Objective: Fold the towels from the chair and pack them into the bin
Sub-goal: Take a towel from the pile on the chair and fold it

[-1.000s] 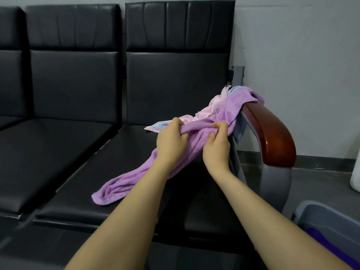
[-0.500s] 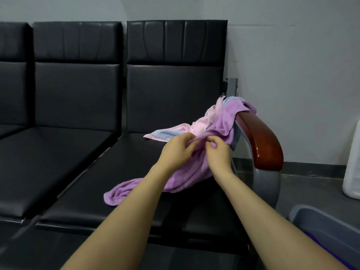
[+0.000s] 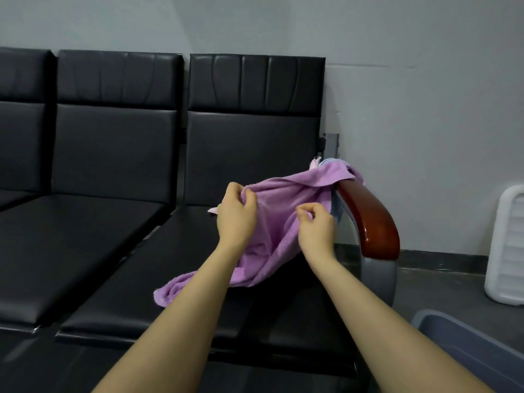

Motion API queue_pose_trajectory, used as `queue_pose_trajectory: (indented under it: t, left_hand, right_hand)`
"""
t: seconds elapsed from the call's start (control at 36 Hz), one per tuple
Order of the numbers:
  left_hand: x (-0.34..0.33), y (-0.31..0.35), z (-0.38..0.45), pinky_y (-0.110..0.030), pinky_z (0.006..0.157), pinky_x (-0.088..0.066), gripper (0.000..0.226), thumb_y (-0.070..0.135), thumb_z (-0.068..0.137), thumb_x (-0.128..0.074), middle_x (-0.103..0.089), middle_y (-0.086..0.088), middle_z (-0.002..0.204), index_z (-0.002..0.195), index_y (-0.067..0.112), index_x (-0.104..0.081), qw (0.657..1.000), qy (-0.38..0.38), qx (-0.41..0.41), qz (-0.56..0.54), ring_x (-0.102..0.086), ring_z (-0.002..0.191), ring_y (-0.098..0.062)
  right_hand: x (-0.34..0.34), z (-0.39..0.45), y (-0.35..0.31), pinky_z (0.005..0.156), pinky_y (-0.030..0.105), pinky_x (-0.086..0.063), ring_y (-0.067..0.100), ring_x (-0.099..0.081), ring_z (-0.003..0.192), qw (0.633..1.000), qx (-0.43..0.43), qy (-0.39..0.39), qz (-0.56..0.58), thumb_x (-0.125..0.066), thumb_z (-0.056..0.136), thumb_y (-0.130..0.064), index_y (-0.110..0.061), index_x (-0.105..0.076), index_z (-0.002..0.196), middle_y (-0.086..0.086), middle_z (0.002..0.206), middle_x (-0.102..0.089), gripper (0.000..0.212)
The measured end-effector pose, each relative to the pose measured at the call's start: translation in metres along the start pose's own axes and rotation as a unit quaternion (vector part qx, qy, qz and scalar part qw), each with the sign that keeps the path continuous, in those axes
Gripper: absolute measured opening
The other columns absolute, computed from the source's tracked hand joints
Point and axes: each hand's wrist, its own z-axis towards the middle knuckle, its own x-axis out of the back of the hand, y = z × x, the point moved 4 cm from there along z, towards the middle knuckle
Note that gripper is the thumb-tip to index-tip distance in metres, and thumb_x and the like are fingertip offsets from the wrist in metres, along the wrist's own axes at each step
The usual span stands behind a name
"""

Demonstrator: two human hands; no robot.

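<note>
Black waiting chair [image 3: 198, 251] under hands: left hand [image 3: 236, 215], right hand [image 3: 316, 229] both pinch purple towel [image 3: 283, 219] edge (far end snagged on armrest [image 3: 368, 219]); lift clear before spreading.

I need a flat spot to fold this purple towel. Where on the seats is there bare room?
The middle seat, left of the purple towel, lies bare. The near front of the right seat is bare too. It is crowded by the wooden armrest, where towels pile and the left hand and right hand pinch cloth.
</note>
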Motion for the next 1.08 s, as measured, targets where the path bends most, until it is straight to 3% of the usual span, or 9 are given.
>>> queue_pose_trajectory:
  t: [0.17,0.28,0.33,0.47,0.58,0.78,0.86,0.97,1.08]
  left_hand:
    - [0.009,0.012,-0.002,-0.022,0.055,-0.037,0.018,0.019,0.096,-0.044,-0.051,0.005,0.068,0.083,0.009,-0.048,1.0,-0.002,-0.006,-0.008,-0.044,0.06,-0.006]
    - [0.021,0.025,0.004,-0.027,0.058,-0.038,0.017,0.017,0.095,-0.043,-0.05,0.005,0.069,0.08,0.009,-0.047,0.999,0.01,-0.002,-0.031,-0.044,0.063,-0.009]
    - [0.027,0.035,0.008,-0.025,0.058,-0.039,0.017,0.016,0.095,-0.042,-0.051,0.004,0.071,0.082,0.008,-0.048,0.999,0.016,-0.002,-0.046,-0.046,0.065,-0.01]
    - [0.046,0.079,0.026,-0.02,0.058,-0.039,0.016,0.016,0.094,-0.041,-0.054,0.006,0.075,0.083,0.009,-0.051,0.996,0.035,-0.018,-0.082,-0.048,0.066,-0.005]
    - [0.058,0.103,0.045,-0.022,0.059,-0.039,0.016,0.017,0.093,-0.043,-0.052,0.005,0.074,0.082,0.008,-0.05,0.992,0.05,-0.011,-0.112,-0.046,0.066,-0.009]
    - [0.073,0.127,0.068,-0.021,0.056,-0.037,0.01,0.017,0.095,-0.045,-0.05,0.007,0.076,0.09,0.009,-0.049,0.995,0.053,-0.017,-0.089,-0.048,0.07,-0.011]
    - [0.079,0.136,0.074,-0.023,0.063,-0.038,0.007,0.013,0.095,-0.045,-0.055,0.005,0.09,0.098,0.012,-0.051,0.997,0.034,-0.036,-0.067,-0.052,0.085,-0.014]
    - [0.085,0.147,0.074,-0.022,0.075,-0.037,0.026,0.003,0.094,-0.038,-0.057,0.002,0.099,0.112,0.011,-0.054,0.995,0.01,-0.089,-0.033,-0.052,0.091,-0.014]
    - [0.07,0.143,0.066,-0.019,0.082,-0.042,0.038,-0.004,0.086,-0.038,-0.069,0.0,0.102,0.096,0.015,-0.069,0.988,-0.087,-0.128,0.028,-0.06,0.098,-0.013]
  right_hand:
    - [0.003,0.001,-0.038,0.071,0.014,-0.034,0.008,-0.049,0.088,0.999,0.033,-0.004,-0.013,-0.046,0.099,-0.015,-0.006,-0.058,0.103,-0.003,0.092,-0.054,0.016]
    - [0.013,0.003,-0.067,0.056,0.0,-0.032,0.01,-0.05,0.086,0.996,0.081,0.028,0.018,-0.047,0.097,-0.009,-0.006,-0.059,0.1,-0.001,0.092,-0.056,0.013]
    - [0.017,0.004,-0.076,0.06,-0.003,-0.031,0.011,-0.051,0.087,0.994,0.095,0.046,0.03,-0.046,0.097,-0.005,-0.006,-0.059,0.1,0.0,0.093,-0.057,0.014]
    - [0.03,0.011,-0.112,0.082,0.011,-0.032,0.006,-0.048,0.1,0.992,0.101,0.057,0.041,-0.038,0.096,0.001,-0.011,-0.06,0.117,0.003,0.115,-0.061,0.033]
    - [0.037,0.02,-0.138,0.087,0.008,-0.029,0.014,-0.052,0.116,0.99,0.106,0.072,0.055,-0.033,0.09,0.007,-0.012,-0.062,0.12,0.001,0.122,-0.061,0.046]
    - [0.038,0.026,-0.162,0.094,0.012,-0.032,0.015,-0.051,0.122,0.985,0.119,0.081,0.093,-0.03,0.089,0.01,-0.014,-0.059,0.125,0.001,0.128,-0.059,0.052]
    - [0.042,0.026,-0.165,0.095,0.013,-0.032,0.013,-0.047,0.125,0.98,0.113,0.098,0.128,-0.028,0.088,0.012,-0.015,-0.055,0.129,0.0,0.133,-0.055,0.055]
    - [0.041,0.029,-0.161,0.099,0.015,-0.032,0.012,-0.045,0.128,0.98,0.126,0.079,0.135,-0.027,0.086,0.014,-0.017,-0.053,0.13,-0.001,0.135,-0.053,0.06]
    - [0.03,0.025,-0.156,0.109,0.028,-0.036,0.01,-0.047,0.128,0.983,0.148,0.059,0.094,-0.031,0.088,0.01,-0.024,-0.054,0.129,-0.001,0.134,-0.056,0.057]
